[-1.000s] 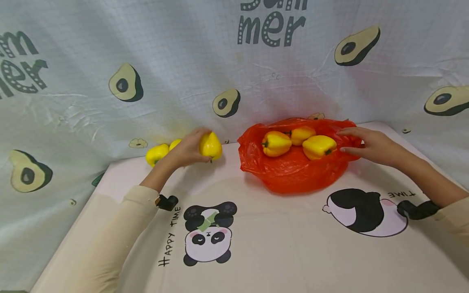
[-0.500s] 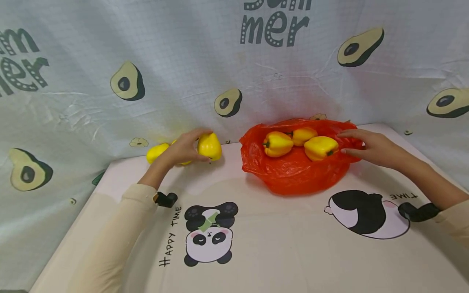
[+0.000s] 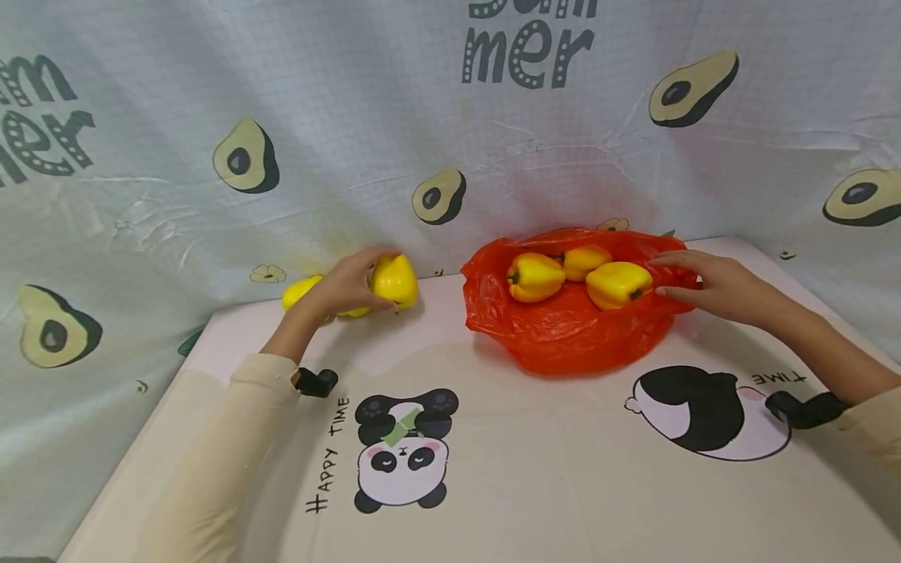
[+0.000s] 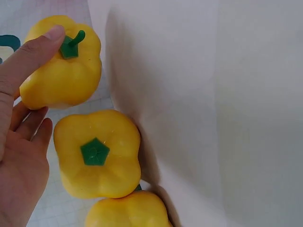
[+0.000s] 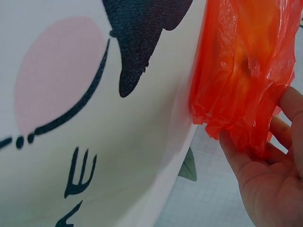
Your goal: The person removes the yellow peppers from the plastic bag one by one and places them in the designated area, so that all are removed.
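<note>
In the head view, the left hand point(image 3: 341, 283) grips a pepper point(image 3: 395, 281) between thumb and fingers; it sits at the palm's 3 o'clock, long axis roughly 12 to 6. From that pepper, the bag point(image 3: 563, 340) lies towards 3 o'clock, well apart, its open mouth showing three peppers point(image 3: 536, 277). The right hand point(image 3: 721, 285) pinches the rim at the bag's 3 o'clock, so the left is nearer the held pepper. In the left wrist view, the thumb lies at 10 o'clock of the stem point(image 4: 70, 47); two loose peppers point(image 4: 116, 177) follow towards 5 o'clock. Whether the held one clears the table point(image 4: 175, 94) is hard to tell. In the right wrist view, fingers curl round gathered film, the bag extending towards 11 o'clock.
</note>
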Motion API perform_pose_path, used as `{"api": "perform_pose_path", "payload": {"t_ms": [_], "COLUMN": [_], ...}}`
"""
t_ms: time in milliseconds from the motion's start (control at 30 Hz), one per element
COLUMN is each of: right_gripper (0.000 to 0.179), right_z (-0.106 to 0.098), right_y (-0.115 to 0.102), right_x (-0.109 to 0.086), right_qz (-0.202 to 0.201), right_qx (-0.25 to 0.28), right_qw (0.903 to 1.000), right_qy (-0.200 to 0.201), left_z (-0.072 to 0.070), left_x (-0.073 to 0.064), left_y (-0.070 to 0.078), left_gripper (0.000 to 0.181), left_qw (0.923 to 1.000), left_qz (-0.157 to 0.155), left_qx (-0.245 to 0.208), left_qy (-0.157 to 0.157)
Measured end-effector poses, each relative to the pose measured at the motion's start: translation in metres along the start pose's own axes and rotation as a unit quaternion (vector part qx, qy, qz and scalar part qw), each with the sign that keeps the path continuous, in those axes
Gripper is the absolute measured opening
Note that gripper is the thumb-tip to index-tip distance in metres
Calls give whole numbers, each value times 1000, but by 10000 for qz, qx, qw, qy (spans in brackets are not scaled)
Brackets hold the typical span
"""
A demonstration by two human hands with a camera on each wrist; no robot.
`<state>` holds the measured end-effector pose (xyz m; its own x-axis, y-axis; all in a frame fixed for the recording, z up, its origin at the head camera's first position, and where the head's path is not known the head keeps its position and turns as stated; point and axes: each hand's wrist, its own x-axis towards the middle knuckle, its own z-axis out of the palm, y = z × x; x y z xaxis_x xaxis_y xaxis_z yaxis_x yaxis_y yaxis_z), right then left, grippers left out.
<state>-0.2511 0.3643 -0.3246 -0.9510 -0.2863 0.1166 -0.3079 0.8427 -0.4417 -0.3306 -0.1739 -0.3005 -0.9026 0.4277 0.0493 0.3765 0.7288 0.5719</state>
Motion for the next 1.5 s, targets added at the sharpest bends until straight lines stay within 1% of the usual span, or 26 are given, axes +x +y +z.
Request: {"api": "perform_pose_path", "payload": {"t_ms": [267, 500, 733, 833, 1067, 1300, 1500], "right_gripper": [56, 56, 54, 55, 55, 51, 50], "right_z": [2, 4, 4, 3, 3, 3, 2], "right_y": [2, 4, 3, 4, 2, 3, 2], "right_x": [0, 0, 1, 1, 1, 1, 3], "right_qz": [63, 71, 53, 57, 81, -3, -20], "right_qx": [16, 9, 29, 3, 15, -8, -57], "right_qw": [10000, 10000, 10000, 10000, 9999, 10000, 10000], "right_qy": [-67, -56, -56, -68, -90, -41, -49], "left_z": [-1, -1, -3, -4, -6, -8, -9], "left_x": [3, 6, 9, 10, 10, 13, 17], "left_y": [-4, -6, -11, -12, -13, -10, -12], "left_gripper": [92, 92, 93, 93, 92, 91, 90], "left_qw": [9998, 9987, 9975, 9973, 9976, 9968, 9961], "left_qz": [-126, 63, 103, 110, 8, 111, 124], "left_qx": [163, 491, 651, 650, 591, 742, 767], "left_qy": [-69, -156, -265, -313, -359, -290, -422]}}
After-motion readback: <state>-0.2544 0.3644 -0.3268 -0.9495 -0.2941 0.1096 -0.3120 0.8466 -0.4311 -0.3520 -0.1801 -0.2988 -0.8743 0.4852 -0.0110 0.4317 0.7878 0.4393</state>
